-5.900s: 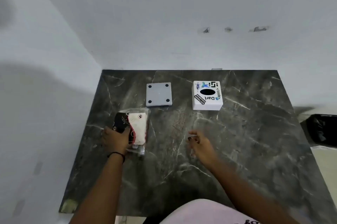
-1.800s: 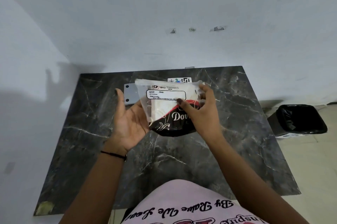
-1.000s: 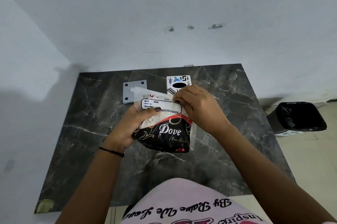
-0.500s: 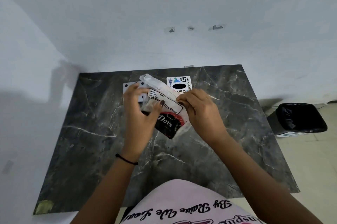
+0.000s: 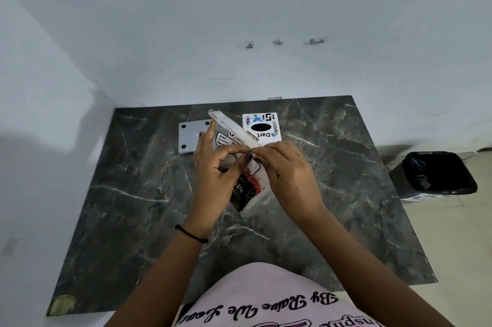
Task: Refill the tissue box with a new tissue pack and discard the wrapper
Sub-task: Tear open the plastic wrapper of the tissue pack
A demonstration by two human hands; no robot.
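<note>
Tissue pack (image 5: 241,183): frame centre, held above table (image 5: 133,193). Left hand (image 5: 213,180) & right hand (image 5: 288,177) pinch wrapper seam. Step: opening wrapper. Next: pull apart w/ opposing tension. Tissue box (image 5: 262,128) behind, upper centre.

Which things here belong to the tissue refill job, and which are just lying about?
Part of the job:
- tissue pack, pinched at its wrapper by left hand and right hand
- white tissue box, stickered
- grey base plate
- black-lined bin on the floor

Lying about:
- yellowish patch at the marble table corner
</note>
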